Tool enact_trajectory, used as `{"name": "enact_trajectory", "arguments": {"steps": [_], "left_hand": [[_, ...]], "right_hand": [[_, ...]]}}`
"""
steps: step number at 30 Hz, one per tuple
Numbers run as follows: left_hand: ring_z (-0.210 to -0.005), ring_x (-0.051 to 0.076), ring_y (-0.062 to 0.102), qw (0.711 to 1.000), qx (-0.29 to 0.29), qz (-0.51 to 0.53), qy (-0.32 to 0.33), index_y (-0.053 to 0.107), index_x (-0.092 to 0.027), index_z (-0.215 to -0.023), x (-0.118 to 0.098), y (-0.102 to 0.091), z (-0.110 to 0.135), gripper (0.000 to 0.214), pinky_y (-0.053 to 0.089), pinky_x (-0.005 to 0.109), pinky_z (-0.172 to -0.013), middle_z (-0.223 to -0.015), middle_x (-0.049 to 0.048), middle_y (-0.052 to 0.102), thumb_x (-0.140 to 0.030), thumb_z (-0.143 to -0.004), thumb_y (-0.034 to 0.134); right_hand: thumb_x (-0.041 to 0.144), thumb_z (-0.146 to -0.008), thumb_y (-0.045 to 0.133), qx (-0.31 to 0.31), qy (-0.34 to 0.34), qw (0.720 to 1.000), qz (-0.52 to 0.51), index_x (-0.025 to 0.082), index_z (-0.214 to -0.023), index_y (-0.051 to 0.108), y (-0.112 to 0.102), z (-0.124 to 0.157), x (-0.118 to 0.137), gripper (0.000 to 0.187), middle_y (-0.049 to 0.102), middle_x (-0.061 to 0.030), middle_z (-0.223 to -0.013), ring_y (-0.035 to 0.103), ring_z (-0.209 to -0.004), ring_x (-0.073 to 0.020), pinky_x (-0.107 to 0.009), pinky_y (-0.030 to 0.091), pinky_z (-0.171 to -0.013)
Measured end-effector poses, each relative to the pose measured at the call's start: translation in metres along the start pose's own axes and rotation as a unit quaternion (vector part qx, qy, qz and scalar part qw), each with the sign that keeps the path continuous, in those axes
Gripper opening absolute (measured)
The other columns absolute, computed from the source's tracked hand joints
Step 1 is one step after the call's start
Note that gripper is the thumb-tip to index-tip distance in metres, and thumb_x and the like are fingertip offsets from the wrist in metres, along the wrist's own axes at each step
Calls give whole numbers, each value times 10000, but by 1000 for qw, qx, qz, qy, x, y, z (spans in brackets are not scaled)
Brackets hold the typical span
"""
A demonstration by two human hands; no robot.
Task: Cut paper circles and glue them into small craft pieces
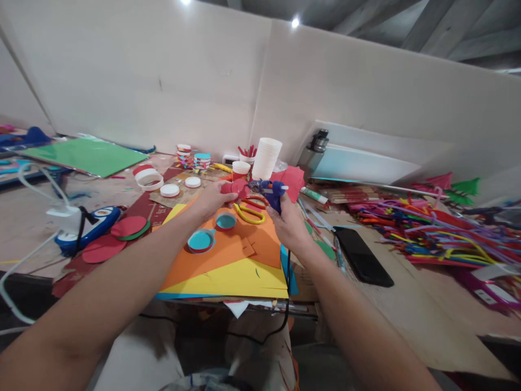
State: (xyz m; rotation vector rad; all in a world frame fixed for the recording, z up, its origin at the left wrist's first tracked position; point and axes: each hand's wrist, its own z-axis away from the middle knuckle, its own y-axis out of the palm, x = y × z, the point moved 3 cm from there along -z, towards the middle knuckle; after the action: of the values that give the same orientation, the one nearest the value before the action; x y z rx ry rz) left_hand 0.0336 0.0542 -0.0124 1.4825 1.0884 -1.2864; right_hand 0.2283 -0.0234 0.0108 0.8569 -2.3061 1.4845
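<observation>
White wall panels (163, 81) rise behind a cluttered tabletop (28, 228). By the far end of a flat orange paper sheet (228, 252), the left hand (215, 200) pinches a small, partly hidden red piece (239, 189); the right hand (291, 221) grips a blue plastic glue gun (275, 199), nozzle towards it. Two shallow round blue-centred discs (201, 240) lie on the sheet.
</observation>
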Motion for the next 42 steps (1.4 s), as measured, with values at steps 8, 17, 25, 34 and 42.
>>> {"name": "enact_trajectory", "arguments": {"steps": [8, 17, 25, 34, 42], "left_hand": [[-621, 134, 638, 998, -19, 64, 4, 609, -138, -886, 2, -5, -7, 211, 452, 211, -523, -732, 33, 667, -79, -691, 664], [-620, 128, 590, 999, 32, -7, 13, 613, -147, -776, -4, 6, 2, 151, 450, 228, -547, -692, 20, 648, -119, -647, 686], [-594, 114, 551, 996, 41, -77, 35, 622, -145, -851, -7, 5, 5, 184, 451, 244, -579, -693, -9, 641, -182, -674, 655], [-589, 108, 555, 996, 48, -68, 31, 606, -137, -802, -7, 7, 6, 155, 463, 247, -578, -720, 11, 655, -166, -657, 652], [-616, 123, 600, 1000, 20, -3, 20, 600, -130, -862, -5, 1, 0, 222, 429, 219, -546, -685, 25, 664, -136, -646, 652]], "right_hand": [[232, -872, 479, 28, -31, 998, -49, 163, -1213, 513, 6, 3, 10, 350, 657, -138, -1084, 613, -968, -261, -358, 471, -825], [232, -866, 475, 31, -32, 997, -57, 148, -1235, 504, 10, 0, 13, 379, 654, -142, -1073, 604, -982, -269, -393, 473, -858], [268, -882, 477, -21, -5, 1000, -22, 153, -1229, 516, -1, 1, 6, 368, 665, -117, -947, 606, -845, -259, -366, 456, -747], [263, -879, 477, 10, -28, 997, -64, 144, -1245, 512, 8, -1, 14, 387, 656, -153, -1114, 600, -989, -280, -408, 461, -867], [238, -858, 494, 34, -46, 996, -63, 159, -1217, 537, 7, 1, 14, 370, 667, -128, -1044, 602, -931, -258, -372, 471, -815]]}}
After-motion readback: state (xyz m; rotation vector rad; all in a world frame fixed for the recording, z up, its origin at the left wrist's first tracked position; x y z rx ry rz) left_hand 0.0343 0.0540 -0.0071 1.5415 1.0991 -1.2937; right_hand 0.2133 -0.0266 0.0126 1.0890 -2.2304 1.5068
